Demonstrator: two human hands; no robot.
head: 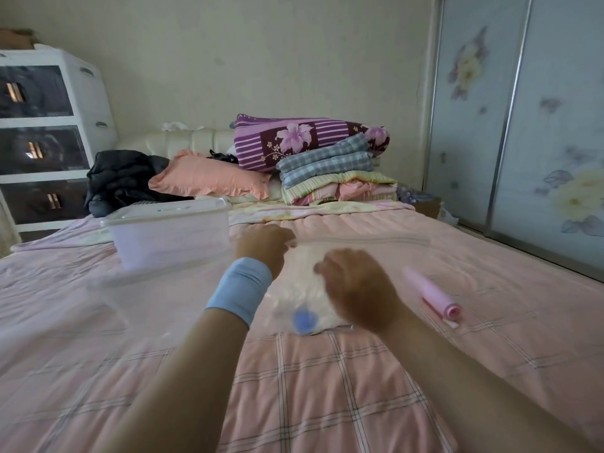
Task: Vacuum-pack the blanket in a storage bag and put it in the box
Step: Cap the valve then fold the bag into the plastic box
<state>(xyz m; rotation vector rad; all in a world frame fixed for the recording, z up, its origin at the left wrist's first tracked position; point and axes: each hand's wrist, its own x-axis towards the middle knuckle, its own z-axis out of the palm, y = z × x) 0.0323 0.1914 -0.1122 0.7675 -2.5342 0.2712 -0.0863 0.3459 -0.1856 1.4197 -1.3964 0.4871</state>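
Observation:
A clear storage bag (pixel 302 289) with a pale folded blanket (pixel 307 273) inside lies on the pink bed. Its blue round valve (pixel 305 318) faces me, and its zip strip (pixel 366 240) runs along the far edge. My left hand (pixel 264 245) pinches the zip strip at its left end. My right hand (pixel 356 286) hovers over the bag with curled fingers; whether it grips the plastic is blurred. A clear plastic box (pixel 170 233) with its lid on stands to the left of the bag. A pink hand pump (pixel 431 294) lies to the right.
Folded quilts (pixel 320 158) and a peach pillow (pixel 209 176) are stacked at the head of the bed. A black garment (pixel 124 178) lies at the back left. White drawers (pixel 49 125) stand to the left, and a sliding wardrobe (pixel 523 125) to the right.

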